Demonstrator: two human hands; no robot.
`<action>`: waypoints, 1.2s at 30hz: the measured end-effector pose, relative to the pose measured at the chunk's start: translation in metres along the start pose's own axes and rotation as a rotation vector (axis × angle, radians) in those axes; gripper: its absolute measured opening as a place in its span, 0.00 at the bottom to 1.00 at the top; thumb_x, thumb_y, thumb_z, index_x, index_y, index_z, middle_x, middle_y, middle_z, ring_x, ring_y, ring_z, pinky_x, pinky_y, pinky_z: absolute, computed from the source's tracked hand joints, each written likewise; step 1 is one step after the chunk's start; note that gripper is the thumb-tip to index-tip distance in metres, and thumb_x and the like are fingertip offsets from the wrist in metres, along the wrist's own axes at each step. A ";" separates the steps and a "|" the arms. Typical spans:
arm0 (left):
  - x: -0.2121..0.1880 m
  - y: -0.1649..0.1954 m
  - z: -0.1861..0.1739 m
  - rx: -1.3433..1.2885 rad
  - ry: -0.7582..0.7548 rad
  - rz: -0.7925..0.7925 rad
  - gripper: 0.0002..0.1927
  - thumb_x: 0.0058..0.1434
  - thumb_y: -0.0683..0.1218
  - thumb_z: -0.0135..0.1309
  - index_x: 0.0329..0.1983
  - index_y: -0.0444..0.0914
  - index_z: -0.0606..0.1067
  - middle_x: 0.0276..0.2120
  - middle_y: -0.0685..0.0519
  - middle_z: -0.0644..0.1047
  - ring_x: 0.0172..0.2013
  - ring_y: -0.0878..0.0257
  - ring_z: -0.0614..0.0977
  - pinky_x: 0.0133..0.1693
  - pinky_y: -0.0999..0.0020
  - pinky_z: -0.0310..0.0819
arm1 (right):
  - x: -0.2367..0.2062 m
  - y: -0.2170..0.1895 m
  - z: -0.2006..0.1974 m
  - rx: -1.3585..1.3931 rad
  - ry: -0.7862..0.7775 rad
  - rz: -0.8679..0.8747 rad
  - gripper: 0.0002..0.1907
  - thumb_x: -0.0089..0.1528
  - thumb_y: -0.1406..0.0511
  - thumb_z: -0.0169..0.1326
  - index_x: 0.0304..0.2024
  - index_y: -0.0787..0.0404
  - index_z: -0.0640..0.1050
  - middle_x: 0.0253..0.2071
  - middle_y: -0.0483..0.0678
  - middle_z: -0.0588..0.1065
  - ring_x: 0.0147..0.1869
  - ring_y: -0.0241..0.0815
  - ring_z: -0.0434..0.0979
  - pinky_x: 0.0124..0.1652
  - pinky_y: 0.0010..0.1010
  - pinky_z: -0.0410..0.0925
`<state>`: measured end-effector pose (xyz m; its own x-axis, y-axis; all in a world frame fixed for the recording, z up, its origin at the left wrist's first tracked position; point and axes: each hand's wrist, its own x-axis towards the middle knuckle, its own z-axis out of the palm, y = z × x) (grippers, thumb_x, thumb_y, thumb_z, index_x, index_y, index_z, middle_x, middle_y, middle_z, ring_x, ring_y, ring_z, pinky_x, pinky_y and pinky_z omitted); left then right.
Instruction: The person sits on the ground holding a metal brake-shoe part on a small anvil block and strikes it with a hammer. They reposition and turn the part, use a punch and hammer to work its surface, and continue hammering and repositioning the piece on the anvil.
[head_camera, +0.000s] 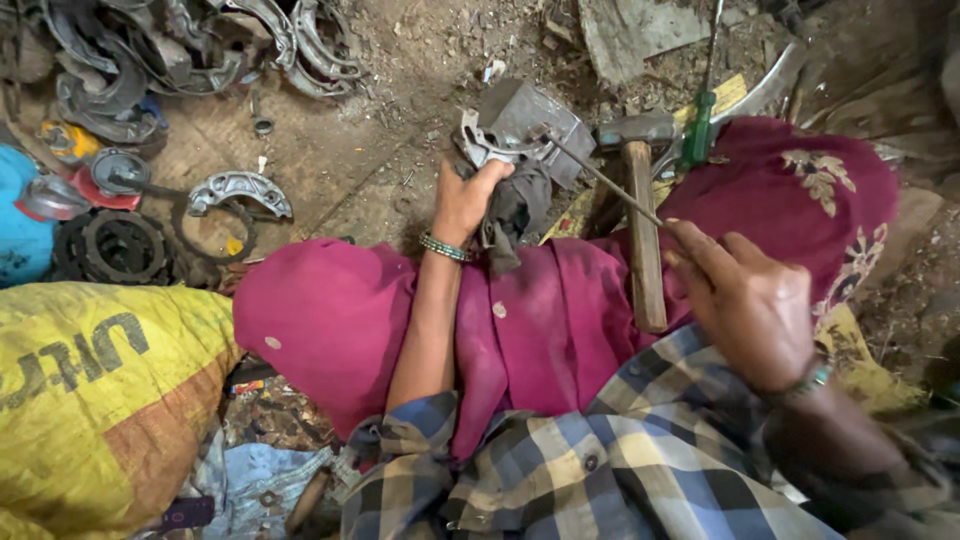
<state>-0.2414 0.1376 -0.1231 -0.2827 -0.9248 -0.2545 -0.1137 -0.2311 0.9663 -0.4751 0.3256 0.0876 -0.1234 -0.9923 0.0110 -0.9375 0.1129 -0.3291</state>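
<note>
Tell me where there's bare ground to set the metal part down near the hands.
Freest patch: the dirt floor between the curved shoe and the metal part held by the left hand. Smaller gap above the part, though littered. Crowded: scrap pile top left, hammer and screwdriver beside the right hand, yellow sack lower left.

Dim, soft daylight falls evenly from above, with no hard shadows and no glare. Colours look saturated: the magenta cloth (560, 320) across the lap glows, and the yellow sack (90, 390) at near left is the brightest area. The far corners sink into murky brown, and the pile of metal parts (170, 50) at far left is shaded. The right hand (755, 305) is slightly soft with motion blur. Wide-angle distortion bends the edges; the near checked shirt (600, 470) is a little out of focus.
</note>
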 end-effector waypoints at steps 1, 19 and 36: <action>0.000 0.000 0.000 0.015 0.006 0.013 0.11 0.53 0.45 0.62 0.36 0.33 0.81 0.33 0.55 0.84 0.34 0.66 0.84 0.40 0.66 0.79 | -0.004 0.002 0.005 0.035 0.017 0.018 0.17 0.66 0.64 0.62 0.58 0.59 0.81 0.28 0.51 0.72 0.26 0.48 0.74 0.26 0.40 0.67; -0.011 0.024 0.025 0.278 0.192 0.095 0.16 0.56 0.52 0.67 0.37 0.35 0.83 0.33 0.48 0.86 0.36 0.58 0.88 0.39 0.61 0.80 | -0.023 -0.024 0.066 0.001 0.109 -0.080 0.22 0.65 0.65 0.58 0.61 0.60 0.75 0.32 0.55 0.77 0.27 0.55 0.77 0.27 0.43 0.71; 0.034 0.006 -0.009 -0.077 -0.180 0.220 0.11 0.54 0.40 0.63 0.40 0.33 0.80 0.36 0.55 0.84 0.38 0.67 0.84 0.44 0.67 0.79 | 0.022 0.022 0.004 0.204 -0.090 0.136 0.19 0.64 0.61 0.63 0.57 0.56 0.82 0.39 0.56 0.81 0.31 0.45 0.82 0.33 0.35 0.72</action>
<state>-0.2434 0.1027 -0.1254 -0.4579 -0.8883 -0.0350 0.0392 -0.0595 0.9975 -0.4974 0.3061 0.0766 -0.2059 -0.9702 -0.1275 -0.8283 0.2422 -0.5053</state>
